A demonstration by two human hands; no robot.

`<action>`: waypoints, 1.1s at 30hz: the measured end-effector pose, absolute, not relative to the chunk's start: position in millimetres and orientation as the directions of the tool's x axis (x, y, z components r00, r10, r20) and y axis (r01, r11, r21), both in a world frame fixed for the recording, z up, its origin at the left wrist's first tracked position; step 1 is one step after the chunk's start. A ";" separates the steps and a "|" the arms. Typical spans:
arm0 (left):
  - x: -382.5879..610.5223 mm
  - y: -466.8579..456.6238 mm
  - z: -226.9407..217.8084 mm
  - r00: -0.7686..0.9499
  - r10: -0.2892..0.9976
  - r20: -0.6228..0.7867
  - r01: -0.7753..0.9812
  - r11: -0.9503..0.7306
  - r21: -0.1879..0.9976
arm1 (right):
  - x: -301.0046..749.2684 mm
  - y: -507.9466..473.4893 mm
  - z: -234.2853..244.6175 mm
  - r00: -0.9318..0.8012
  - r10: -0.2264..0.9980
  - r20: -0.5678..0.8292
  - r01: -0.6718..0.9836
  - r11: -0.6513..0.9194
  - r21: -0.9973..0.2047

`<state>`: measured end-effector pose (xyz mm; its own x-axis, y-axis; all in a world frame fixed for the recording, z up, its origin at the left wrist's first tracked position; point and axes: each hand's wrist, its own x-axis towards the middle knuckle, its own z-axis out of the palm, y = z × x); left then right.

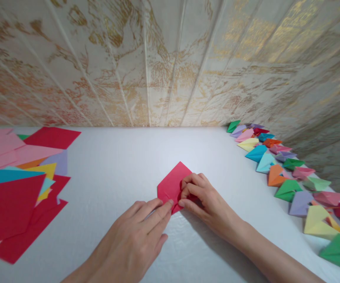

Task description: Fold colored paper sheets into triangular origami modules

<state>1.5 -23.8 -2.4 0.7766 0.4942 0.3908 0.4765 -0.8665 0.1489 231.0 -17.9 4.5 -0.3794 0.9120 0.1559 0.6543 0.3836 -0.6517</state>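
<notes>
A folded red paper piece (173, 182) lies on the white table (122, 165) in the middle. My left hand (134, 239) rests flat beside it, fingers stretched out, fingertips pressing the paper's lower edge. My right hand (205, 198) lies on the paper's right side with its fingers curled and pinched on the fold.
A loose pile of flat coloured paper sheets (16, 184), mostly red and pink, covers the table's left side. Several folded paper shapes (287, 173) in many colours run along the right edge by the wall. A patterned wall (164, 63) stands behind the table.
</notes>
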 end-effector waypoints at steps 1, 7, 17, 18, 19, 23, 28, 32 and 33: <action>1.0 -24.1 -2.8 0.780 0.491 0.387 0.476 -0.868 0.143 | 229.4 -16.8 4.2 -0.371 0.917 0.149 0.675 0.376 -0.635; 1.6 -28.3 -6.0 0.768 0.530 0.358 0.508 -0.846 0.164 | 224.5 -12.0 -1.8 -0.350 0.916 0.197 0.727 0.398 -0.559; 5.9 -22.0 -2.8 0.758 0.544 0.359 0.499 -0.839 0.217 | 224.8 -9.0 -0.5 -0.324 0.928 0.184 0.738 0.370 -0.565; 6.4 -21.4 -3.1 0.768 0.536 0.351 0.496 -0.844 0.204 | 225.3 -8.9 0.2 -0.323 0.930 0.177 0.740 0.364 -0.565; 6.9 -21.1 -3.5 0.771 0.535 0.347 0.499 -0.845 0.195 | 226.5 -8.9 0.9 -0.321 0.932 0.170 0.741 0.359 -0.567; 8.6 -21.1 -6.1 0.765 0.531 0.364 0.502 -0.846 0.179 | 235.6 -8.4 3.1 -0.320 0.937 0.143 0.734 0.340 -0.588; 10.1 -21.3 -5.2 0.765 0.533 0.361 0.494 -0.846 0.203 | 242.4 -6.2 2.6 -0.325 0.936 0.139 0.729 0.341 -0.594; 9.7 -20.9 -2.1 0.765 0.547 0.340 0.506 -0.837 0.209 | 241.4 -4.8 2.6 -0.318 0.940 0.121 0.728 0.323 -0.605; 9.2 -20.9 -1.8 0.765 0.548 0.337 0.509 -0.836 0.204 | 241.1 -4.7 2.8 -0.315 0.942 0.118 0.728 0.320 -0.606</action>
<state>9.2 -20.9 -1.8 0.7652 0.5483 0.3374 0.5090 -0.8362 0.2044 241.1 -4.7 2.8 -0.3151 0.9417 0.1180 0.7283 0.3196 -0.6061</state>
